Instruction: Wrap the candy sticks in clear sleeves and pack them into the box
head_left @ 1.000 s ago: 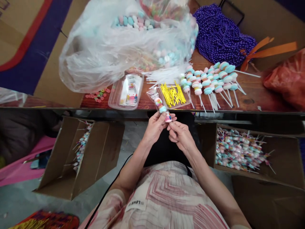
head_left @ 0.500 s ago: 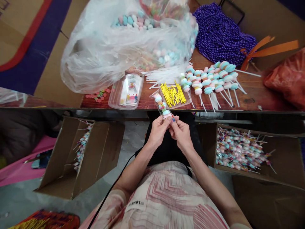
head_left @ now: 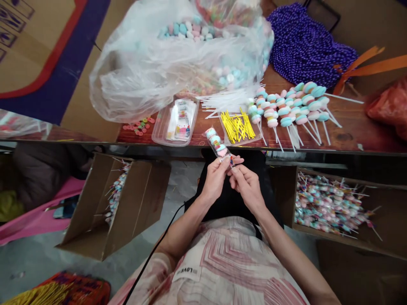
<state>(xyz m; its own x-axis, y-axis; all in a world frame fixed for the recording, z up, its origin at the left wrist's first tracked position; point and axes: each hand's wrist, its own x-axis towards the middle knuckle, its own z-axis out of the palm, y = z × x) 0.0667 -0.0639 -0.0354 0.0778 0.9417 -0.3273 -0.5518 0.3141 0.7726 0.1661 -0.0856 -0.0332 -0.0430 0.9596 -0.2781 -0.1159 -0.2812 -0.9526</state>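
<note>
Between my hands is a candy skewer (head_left: 216, 143) in a clear printed wrapper, tilted with its far end towards the table edge. My left hand (head_left: 216, 178) is closed around the wrapper's lower part, thumb on top. My right hand (head_left: 248, 184) pinches the near end of the same wrapper, its fingertips meeting the left ones. Just beyond lie yellow twist ties (head_left: 238, 126) in a clear plastic tray. Left of them, a second clear tray (head_left: 159, 132) holds printed wrappers (head_left: 182, 120). Unwrapped candy skewers (head_left: 289, 106) on white sticks lie in a pile to the right.
A big plastic bag (head_left: 133, 63) of marshmallows and loose white sticks (head_left: 219, 101) lie on the wooden table (head_left: 346, 137). Purple cord (head_left: 308, 46) is behind. Cardboard boxes with wrapped skewers stand at left (head_left: 140, 207) and right (head_left: 386, 212). Gummy rings (head_left: 140, 126) lie at left.
The view has shifted slightly, so the table things sit further right. My right hand has drawn a little down the wrapper's near end; both hands still hold the skewer.
</note>
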